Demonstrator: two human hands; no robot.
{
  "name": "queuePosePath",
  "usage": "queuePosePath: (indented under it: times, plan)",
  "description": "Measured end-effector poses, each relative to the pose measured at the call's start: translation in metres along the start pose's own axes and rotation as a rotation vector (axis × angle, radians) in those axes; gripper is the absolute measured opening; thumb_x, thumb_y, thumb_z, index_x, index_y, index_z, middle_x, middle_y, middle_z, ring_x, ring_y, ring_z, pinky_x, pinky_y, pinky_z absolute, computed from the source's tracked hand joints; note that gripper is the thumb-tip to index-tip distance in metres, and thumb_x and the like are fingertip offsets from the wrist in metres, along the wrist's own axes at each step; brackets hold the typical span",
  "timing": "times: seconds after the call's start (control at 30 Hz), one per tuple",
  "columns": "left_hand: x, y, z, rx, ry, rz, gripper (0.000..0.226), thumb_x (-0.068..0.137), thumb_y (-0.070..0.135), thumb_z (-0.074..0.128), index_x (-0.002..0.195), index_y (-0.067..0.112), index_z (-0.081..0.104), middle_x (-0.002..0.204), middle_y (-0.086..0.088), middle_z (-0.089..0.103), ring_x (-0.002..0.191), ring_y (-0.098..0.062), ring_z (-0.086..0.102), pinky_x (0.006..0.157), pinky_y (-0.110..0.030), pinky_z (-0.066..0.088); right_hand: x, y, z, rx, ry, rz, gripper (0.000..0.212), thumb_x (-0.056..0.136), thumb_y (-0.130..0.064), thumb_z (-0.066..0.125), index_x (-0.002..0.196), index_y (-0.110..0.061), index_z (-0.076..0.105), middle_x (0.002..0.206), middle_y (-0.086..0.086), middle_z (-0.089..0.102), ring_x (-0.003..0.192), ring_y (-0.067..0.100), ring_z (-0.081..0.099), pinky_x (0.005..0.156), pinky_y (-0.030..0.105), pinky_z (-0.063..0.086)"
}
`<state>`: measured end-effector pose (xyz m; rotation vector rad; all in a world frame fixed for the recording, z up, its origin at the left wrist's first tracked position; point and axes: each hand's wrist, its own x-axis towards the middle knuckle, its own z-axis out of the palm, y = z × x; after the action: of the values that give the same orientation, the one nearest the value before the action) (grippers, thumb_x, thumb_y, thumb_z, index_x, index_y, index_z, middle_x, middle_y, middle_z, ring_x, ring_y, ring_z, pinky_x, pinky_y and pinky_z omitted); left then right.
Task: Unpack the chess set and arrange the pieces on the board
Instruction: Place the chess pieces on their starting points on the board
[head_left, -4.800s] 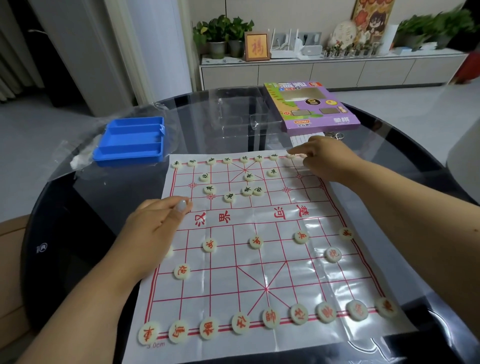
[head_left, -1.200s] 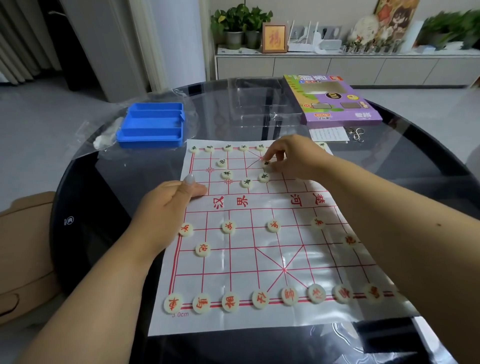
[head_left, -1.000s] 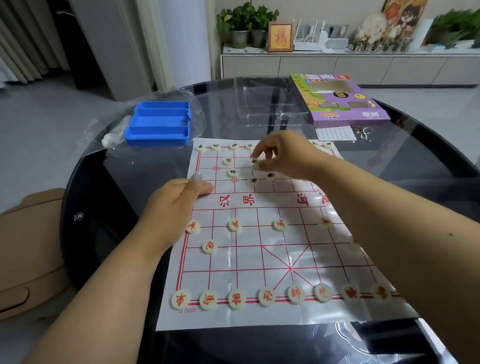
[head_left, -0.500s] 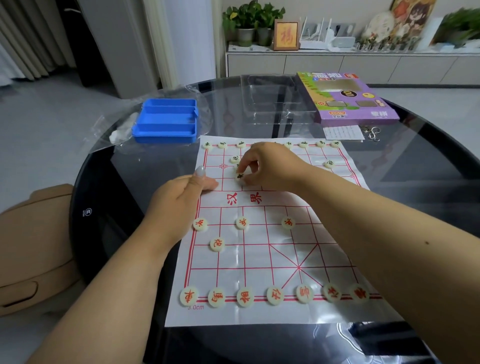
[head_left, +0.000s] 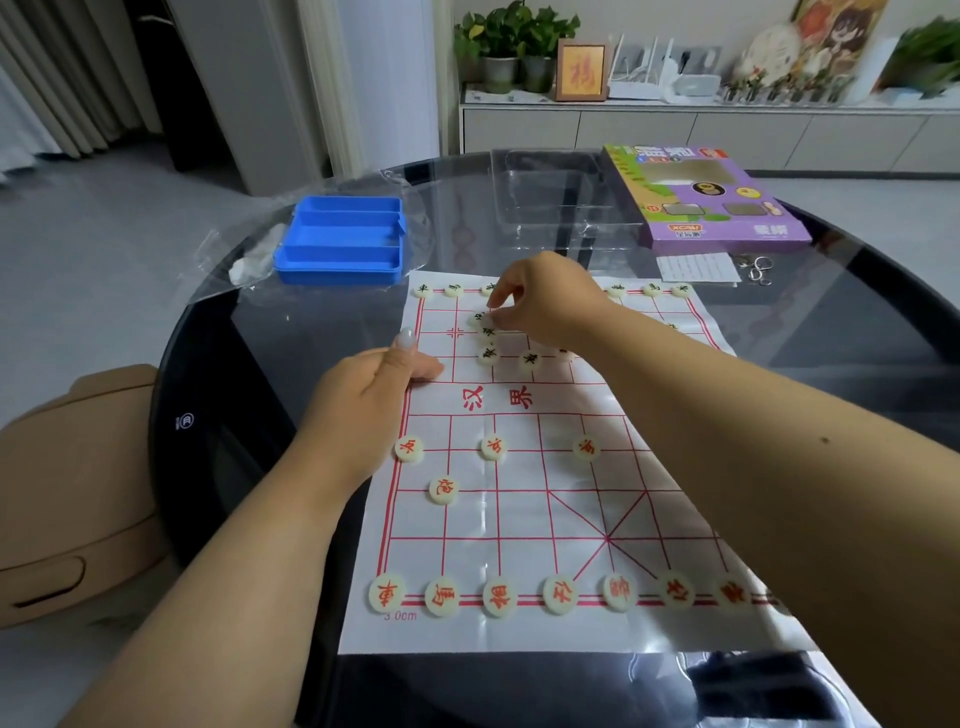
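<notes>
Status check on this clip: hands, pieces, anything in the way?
Left hand pins board edge. Right hand fingers at black pieces, grip unclear. Nothing blocking.

Board middle (head_left: 550, 499) lies open between ranked pieces (head_left: 501, 597).

Potted plants (head_left: 514, 47); framed picture (head_left: 581, 71); key rings (head_left: 757, 268).

On the dark glass bench (head_left: 857, 332) lies the paper board (head_left: 519, 519). The left hand (head_left: 363, 400) presses its left edge, thumb up. The right hand (head_left: 545, 301) pinches a black-marked piece (head_left: 491, 330) near the far rows, beside the blue tray (head_left: 340, 241).
</notes>
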<state>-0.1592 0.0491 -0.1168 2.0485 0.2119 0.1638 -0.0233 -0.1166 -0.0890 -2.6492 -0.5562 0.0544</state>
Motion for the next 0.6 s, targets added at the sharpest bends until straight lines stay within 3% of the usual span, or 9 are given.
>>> queuePosePath:
  times: [0.17,0.3,0.4,0.6]
  plan:
    - [0.001,0.001,-0.001,-0.008,0.024,0.004,0.052,0.097,0.052,0.027,0.103,0.025,0.071,0.1,0.015,0.068,0.086,-0.006,0.067,0.067,-0.016,0.052,0.012,-0.008,0.007,-0.001,-0.015,0.072,0.031,0.076,-0.04,0.074,0.1,-0.02,0.071,0.094,-0.002,0.068,0.083,0.018,0.062,0.073,0.03,0.053]
    - [0.001,0.0,-0.001,-0.019,0.043,-0.005,0.054,0.096,0.054,0.027,0.101,0.025,0.072,0.099,0.015,0.068,0.087,-0.007,0.066,0.069,-0.017,0.051,0.014,-0.012,0.008,-0.007,-0.025,0.103,0.027,0.076,-0.038,0.075,0.094,-0.018,0.073,0.09,0.0,0.069,0.081,0.02,0.062,0.067,0.027,0.05]
    - [0.001,0.0,0.0,-0.021,0.046,-0.006,0.055,0.097,0.054,0.027,0.1,0.024,0.073,0.098,0.015,0.068,0.086,-0.007,0.067,0.07,-0.018,0.051,0.012,-0.017,0.01,0.003,-0.03,0.118,0.023,0.076,-0.032,0.075,0.091,-0.014,0.074,0.086,0.005,0.071,0.08,0.023,0.066,0.072,0.032,0.057]
    - [0.002,-0.001,0.0,-0.018,0.054,-0.001,0.054,0.097,0.054,0.027,0.1,0.025,0.072,0.093,0.016,0.069,0.081,-0.004,0.067,0.066,-0.015,0.05,0.008,-0.033,0.018,-0.036,0.033,-0.015,0.02,0.079,-0.035,0.069,0.095,-0.023,0.073,0.089,-0.002,0.07,0.078,0.017,0.063,0.074,0.033,0.056]
